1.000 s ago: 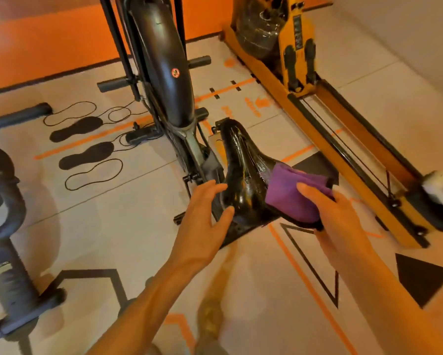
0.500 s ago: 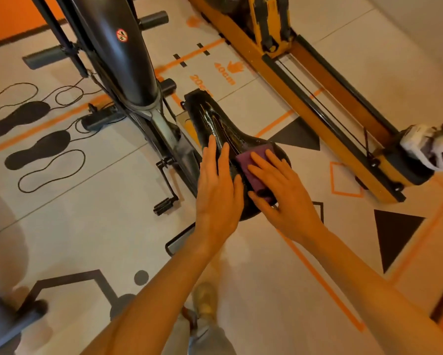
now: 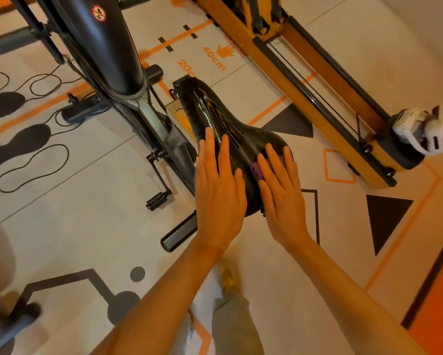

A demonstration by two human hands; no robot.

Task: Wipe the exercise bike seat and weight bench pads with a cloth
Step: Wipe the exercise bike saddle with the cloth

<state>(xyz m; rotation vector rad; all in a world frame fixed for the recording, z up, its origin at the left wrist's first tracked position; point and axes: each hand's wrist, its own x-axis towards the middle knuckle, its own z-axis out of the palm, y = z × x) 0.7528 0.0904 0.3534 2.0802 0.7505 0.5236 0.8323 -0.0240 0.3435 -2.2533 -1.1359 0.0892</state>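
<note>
The glossy black exercise bike seat (image 3: 223, 116) sits mid-frame, its narrow nose pointing away from me. My left hand (image 3: 219, 190) lies flat on the seat's rear left side with straight fingers. My right hand (image 3: 279, 190) presses a purple cloth (image 3: 256, 170) flat against the rear right side; only a small edge of the cloth shows between and beside the fingers. No weight bench is in view.
The bike's black frame (image 3: 107, 42) and pedal (image 3: 158, 199) stand to the left. A yellow rowing machine rail (image 3: 305, 98) runs diagonally on the right, with a white object (image 3: 425, 126) at its end. The floor carries orange and black markings. My legs show below.
The right hand has slid the cloth back toward the rear right edge of the seat, now covering most of it. The left hand stays flat on the seat. The camera has moved closer.
</note>
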